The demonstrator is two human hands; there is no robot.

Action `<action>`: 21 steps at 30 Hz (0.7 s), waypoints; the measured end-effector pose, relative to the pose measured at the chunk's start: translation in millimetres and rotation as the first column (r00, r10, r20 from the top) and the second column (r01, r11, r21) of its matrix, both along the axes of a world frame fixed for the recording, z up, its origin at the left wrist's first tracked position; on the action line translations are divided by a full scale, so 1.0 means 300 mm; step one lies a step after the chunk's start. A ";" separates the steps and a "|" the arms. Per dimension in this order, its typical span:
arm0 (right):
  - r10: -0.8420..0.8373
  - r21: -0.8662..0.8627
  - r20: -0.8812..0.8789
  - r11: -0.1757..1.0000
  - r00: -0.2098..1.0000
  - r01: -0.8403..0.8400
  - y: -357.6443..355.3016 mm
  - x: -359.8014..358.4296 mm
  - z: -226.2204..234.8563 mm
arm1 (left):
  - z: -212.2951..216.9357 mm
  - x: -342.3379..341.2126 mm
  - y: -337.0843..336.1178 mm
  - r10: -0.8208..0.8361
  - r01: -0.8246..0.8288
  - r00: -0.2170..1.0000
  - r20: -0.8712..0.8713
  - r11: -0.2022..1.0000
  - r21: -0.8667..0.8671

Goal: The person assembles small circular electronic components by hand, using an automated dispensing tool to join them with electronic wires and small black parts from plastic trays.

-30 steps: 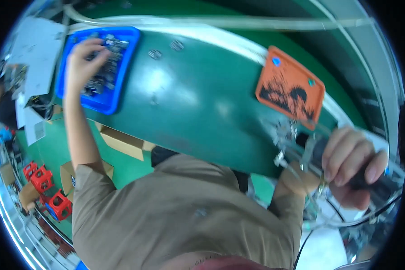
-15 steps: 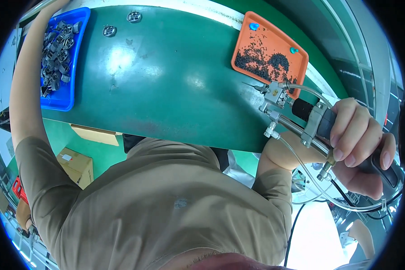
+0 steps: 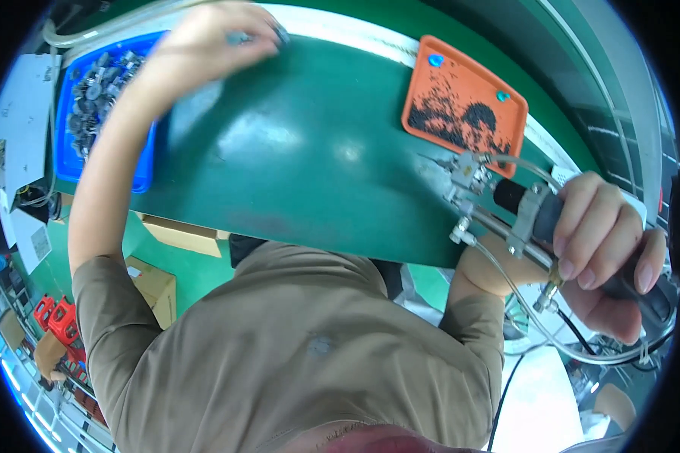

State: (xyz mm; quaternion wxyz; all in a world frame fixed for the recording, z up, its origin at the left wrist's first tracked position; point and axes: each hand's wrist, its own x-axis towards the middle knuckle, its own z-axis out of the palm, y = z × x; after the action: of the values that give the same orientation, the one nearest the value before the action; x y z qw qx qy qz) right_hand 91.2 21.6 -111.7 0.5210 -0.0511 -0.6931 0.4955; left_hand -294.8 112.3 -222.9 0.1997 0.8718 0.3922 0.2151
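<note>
A green counter (image 3: 295,151) fills the upper middle of the frame. At its upper left edge sits a blue tray (image 3: 140,170) of small metal parts; at the upper right, an orange tray (image 3: 465,113) dusted with tiny dark bits. The right hand (image 3: 608,253), at the right edge, has its grip clamped around a black-handled tool (image 3: 536,215) with clear hoses, its metal tip just below the orange tray. The left hand (image 3: 211,38) reaches to the top, fingers pinched on 1 small grey part (image 3: 242,35).
</note>
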 end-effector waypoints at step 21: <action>0.083 0.024 0.039 0.996 0.996 -0.084 -0.015 0.027 0.039 | -0.044 0.538 -0.237 -0.319 0.335 0.819 0.478 0.941 0.054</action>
State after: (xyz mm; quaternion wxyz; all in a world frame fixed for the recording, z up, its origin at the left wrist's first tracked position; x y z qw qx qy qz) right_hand 99.3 17.2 -100.0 0.4872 -0.0250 -0.7107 0.5069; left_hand -133.4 41.1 -236.2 0.3385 0.8419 0.1787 0.3804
